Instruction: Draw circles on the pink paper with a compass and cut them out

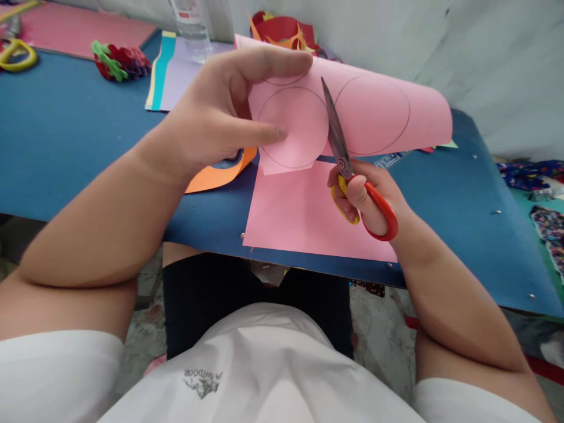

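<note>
My left hand [229, 106] pinches a pink sheet of paper [423, 117] at its left side, thumb in front and fingers behind or along the top. Several circles are drawn on it in thin dark line. Around the lower edge of the left circle, the paper is cut. My right hand [370, 194] grips scissors [338, 132] with one red and one yellow handle loop. Their blades point up and lie close together, against the paper at the right of that circle. Another pink sheet [299, 211] lies flat on the blue table below.
Behind my left hand stand a clear plastic bottle [191, 29] and lilac and teal sheets [165, 76]. An orange paper piece [224, 175] lies under my left wrist. Yellow-handled scissors [17, 56] and a ruffled colourful piece [118, 61] are at left. Red scraps [282, 29] lie by the wall.
</note>
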Demonstrator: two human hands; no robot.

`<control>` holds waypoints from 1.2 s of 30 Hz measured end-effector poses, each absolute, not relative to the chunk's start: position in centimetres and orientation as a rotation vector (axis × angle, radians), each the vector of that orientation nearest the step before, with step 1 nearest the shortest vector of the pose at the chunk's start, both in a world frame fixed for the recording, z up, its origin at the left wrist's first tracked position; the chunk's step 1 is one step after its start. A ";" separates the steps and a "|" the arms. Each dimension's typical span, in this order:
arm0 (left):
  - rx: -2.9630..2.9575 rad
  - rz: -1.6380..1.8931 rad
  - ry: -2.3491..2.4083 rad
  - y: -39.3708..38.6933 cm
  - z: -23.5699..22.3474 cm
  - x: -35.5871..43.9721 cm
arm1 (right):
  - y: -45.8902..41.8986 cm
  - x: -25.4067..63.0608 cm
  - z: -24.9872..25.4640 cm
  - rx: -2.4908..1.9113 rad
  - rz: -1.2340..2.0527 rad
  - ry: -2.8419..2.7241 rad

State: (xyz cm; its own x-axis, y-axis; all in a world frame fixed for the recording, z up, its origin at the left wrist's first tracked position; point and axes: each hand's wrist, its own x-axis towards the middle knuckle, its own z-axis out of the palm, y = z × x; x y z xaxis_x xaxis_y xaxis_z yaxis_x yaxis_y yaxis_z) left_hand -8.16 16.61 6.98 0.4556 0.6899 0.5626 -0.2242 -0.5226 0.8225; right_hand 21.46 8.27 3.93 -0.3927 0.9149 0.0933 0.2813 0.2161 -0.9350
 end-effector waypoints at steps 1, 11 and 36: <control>1.775 1.217 0.376 16.7 7.0 -8.2 | 8.3 21.5 3.9 -1.104 1.187 -1.814; 1.775 1.214 0.491 15.6 7.2 -8.0 | 8.3 21.3 3.4 -1.082 1.215 -1.775; 1.804 1.129 0.422 16.2 7.8 -8.4 | 8.2 21.9 3.7 -1.051 1.248 -1.770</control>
State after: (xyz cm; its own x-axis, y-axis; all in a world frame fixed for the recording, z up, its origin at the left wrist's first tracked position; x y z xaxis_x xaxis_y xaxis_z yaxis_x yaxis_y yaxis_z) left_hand -8.44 16.16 7.84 0.5171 0.6830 0.5159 -0.1770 -0.5044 0.8452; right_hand 21.92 8.18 3.75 -0.4100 0.9068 0.0984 0.2118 0.1996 -0.9567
